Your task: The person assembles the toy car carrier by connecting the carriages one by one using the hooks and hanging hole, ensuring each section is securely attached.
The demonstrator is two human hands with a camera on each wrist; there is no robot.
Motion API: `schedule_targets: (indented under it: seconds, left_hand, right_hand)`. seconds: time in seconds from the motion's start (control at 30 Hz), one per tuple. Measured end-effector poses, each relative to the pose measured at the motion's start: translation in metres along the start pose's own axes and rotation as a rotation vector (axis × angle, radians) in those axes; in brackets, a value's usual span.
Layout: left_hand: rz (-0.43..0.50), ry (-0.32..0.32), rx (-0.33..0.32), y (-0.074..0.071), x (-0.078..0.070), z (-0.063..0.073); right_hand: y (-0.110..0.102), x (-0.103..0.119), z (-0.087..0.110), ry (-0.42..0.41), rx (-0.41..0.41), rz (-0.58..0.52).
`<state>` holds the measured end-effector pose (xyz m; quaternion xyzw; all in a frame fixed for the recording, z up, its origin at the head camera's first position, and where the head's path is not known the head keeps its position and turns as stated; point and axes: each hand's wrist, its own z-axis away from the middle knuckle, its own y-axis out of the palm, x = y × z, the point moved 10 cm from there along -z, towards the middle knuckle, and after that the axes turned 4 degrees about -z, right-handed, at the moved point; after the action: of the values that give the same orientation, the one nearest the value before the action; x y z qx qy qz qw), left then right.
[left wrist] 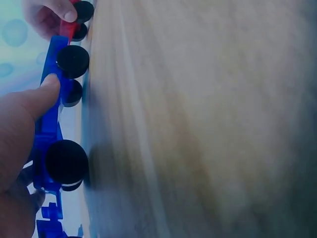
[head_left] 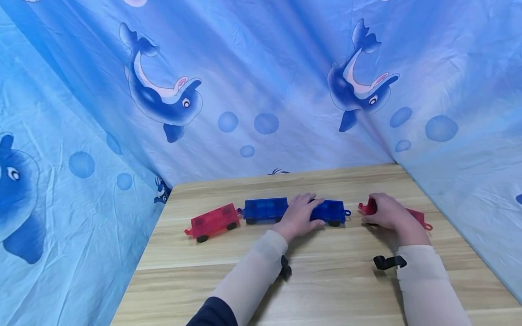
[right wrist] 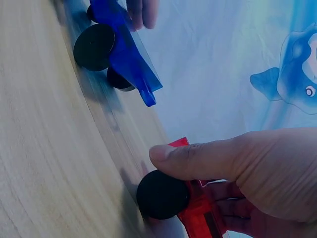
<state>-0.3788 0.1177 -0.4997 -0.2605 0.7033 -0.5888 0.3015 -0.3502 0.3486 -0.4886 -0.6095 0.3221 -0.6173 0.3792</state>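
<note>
My left hand [head_left: 299, 215] grips a translucent blue toy train car [head_left: 332, 211] with black wheels, thumb on its near side and fingers over the far side. Hooked to that car's left end is a second blue car [head_left: 265, 209], followed by a red car [head_left: 216, 221] angled toward the near left. My right hand [head_left: 387, 213] holds another red car [head_left: 417, 216] at the right, its thumb [right wrist: 193, 158] beside a black wheel [right wrist: 163, 194]. A gap separates this red car's hook [head_left: 362, 207] from the loop [head_left: 347, 213] on the held blue car.
The cars are in a row across a wood-grain table [head_left: 326, 290]. Blue cloth walls [head_left: 261, 81] printed with dolphins and bubbles stand at the back and both sides. Black wrist mounts [head_left: 389, 261] stick out from both pale sleeves.
</note>
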Motion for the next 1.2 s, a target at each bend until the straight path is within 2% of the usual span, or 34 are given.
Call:
schedule_targets:
  seconds: [0.23,0.5,0.8,1.2]
  left_hand:
    - [-0.021,-0.005,-0.005,0.003,-0.001,-0.002]
    - [0.005,-0.021,0.002,-0.001,0.000,0.000]
    - [0.040,-0.023,-0.028,-0.003,0.004,0.003]
    - [0.069,-0.030,-0.056,-0.005,0.005,0.004]
  right_hand:
    - [0.004,0.003,-0.003,0.007,0.011,-0.017]
    - [0.009,0.009,-0.007,0.014,0.030,-0.024]
    - [0.013,0.013,-0.007,0.034,0.027,-0.023]
    - [0.020,0.027,-0.010,-0.016,0.018,-0.033]
